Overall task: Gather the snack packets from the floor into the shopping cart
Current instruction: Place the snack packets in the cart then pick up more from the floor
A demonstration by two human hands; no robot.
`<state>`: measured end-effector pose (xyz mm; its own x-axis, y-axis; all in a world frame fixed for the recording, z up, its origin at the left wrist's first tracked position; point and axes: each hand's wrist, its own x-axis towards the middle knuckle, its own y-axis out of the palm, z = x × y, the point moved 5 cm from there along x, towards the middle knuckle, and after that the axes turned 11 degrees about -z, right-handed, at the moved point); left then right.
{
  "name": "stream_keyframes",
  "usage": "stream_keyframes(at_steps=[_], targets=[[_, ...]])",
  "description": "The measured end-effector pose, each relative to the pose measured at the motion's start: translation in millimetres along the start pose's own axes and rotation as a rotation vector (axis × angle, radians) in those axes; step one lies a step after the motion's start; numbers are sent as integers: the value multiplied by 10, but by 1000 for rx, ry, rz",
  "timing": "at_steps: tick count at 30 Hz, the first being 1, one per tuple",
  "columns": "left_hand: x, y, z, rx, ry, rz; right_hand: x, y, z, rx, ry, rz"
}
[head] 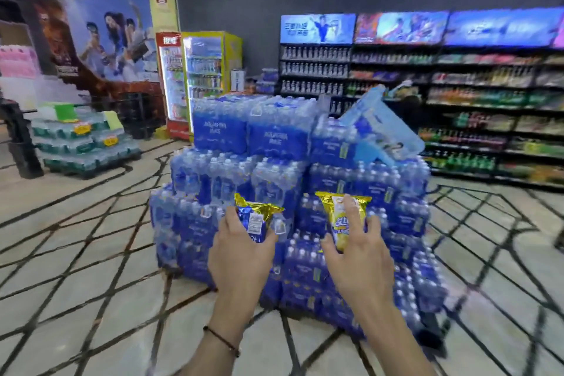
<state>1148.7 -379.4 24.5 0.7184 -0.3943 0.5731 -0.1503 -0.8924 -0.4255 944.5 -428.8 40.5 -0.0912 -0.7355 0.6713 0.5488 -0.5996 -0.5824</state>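
shop aisle; each hand (241, 249) grips snack packet (254, 217).

A tall stack of shrink-wrapped blue bottled-water packs (274, 177) stands on the pale tiled floor (76, 238), with one pack (381, 128) tilted on top. To the left sits a lower pallet of green-labelled water packs (85, 143). Behind are a yellow drinks fridge (204, 76), a red fridge (171, 82) and drink shelves (457, 101).

Water-bottle packs (219, 180) on tiled floor (76, 253)
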Motion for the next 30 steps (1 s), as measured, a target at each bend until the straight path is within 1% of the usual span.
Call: stream_keyframes(at_steps=[4,8,12,15,18,21,24,27,30], targets=[[-805,645,-909,-106,82,166,2,-588,-1096,-150,123,-60],[-1859,1180,-1848,-200,163,350,-90,-1323,-2271,-276,264,-95],[-2958,1606,-2699,-271,206,531,-210,-2092,-3406,-405,381,-143],[-3690,1872,-3226,-323,225,650,-357,-2583,-4106,-506,465,-153],[-4397,2058,-3714,-361,233,784,-520,-2987,-4743,-553,565,-180],[-5010,2220,-4127,-366,282,905,-629,-3322,-5293,-590,637,-221],[-5468,2403,-4476,-356,353,986,-701,-3559,-5765,-641,711,-265],[-5810,2629,-4794,-369,404,1056,-734,-3651,-6202,-680,789,-287],[-6106,3015,-5055,-404,425,1115,-634,-3624,-6644,-706,831,-283]])
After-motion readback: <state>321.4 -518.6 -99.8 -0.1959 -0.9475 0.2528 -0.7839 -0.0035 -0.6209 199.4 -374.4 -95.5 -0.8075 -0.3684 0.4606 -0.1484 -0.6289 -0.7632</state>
